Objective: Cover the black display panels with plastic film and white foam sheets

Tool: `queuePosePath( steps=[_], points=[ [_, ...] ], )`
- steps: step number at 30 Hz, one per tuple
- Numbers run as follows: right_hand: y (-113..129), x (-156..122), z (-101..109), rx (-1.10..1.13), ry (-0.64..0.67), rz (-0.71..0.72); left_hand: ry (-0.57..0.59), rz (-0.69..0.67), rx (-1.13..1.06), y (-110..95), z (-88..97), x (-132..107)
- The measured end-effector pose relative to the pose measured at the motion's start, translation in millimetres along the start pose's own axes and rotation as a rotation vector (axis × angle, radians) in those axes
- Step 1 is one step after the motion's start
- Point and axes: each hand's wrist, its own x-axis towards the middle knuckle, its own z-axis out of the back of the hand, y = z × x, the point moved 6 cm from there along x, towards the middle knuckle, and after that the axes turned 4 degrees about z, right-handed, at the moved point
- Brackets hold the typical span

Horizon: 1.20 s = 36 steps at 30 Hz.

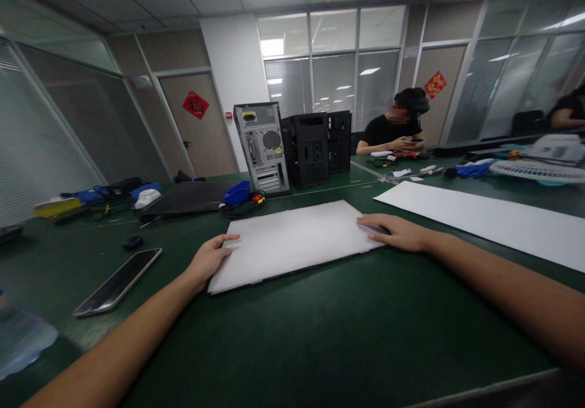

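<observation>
A flat rectangular white panel with a thin black edge lies at a slight slant in front of me, on or just above the green table. My left hand grips its left end, with thumb and forefinger over the top face and the other fingers mostly hidden. At the opposite end my right hand holds the right edge, its fingers stretched over the white surface. Whether any fingers reach underneath cannot be seen.
Computer cases stand behind the panel, near a blue-handled tool. Left lie a tablet-like device, a computer mouse and a dark flat panel. A long white sheet lies right. A person sits across the green table.
</observation>
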Motion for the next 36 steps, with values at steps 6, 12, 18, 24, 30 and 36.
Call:
queuePosePath(
  steps=[6, 12, 18, 24, 30, 36],
  points=[
    [-38.8, -4.6, 23.9, -0.21, -0.201, -0.193, -0.002, 0.059, -0.078, -4.9, -3.1, -7.1],
    [-126.0, -36.5, 41.6, -0.432, -0.263, -0.512, 0.004, 0.078, -0.083, -3.5, -3.5, -8.6],
    [-167.8, -57.6, 39.5, -0.415, -0.197, -0.702, -0.002, 0.056, -0.06, -0.1, -1.6, -3.8],
    [-147.5, -54.0, 45.2, -0.445, -0.202, -0.733, -0.005, 0.046, -0.051, 2.1, -0.7, -0.2],
    [-86.6, -33.0, 53.0, -0.528, -0.292, -0.627, -0.004, 0.028, -0.042, 3.2, 0.3, 2.2],
    [10.0, -4.8, 32.4, -0.445, -0.257, -0.107, 0.001, 0.037, -0.052, 2.6, -2.0, 1.6]
  ],
)
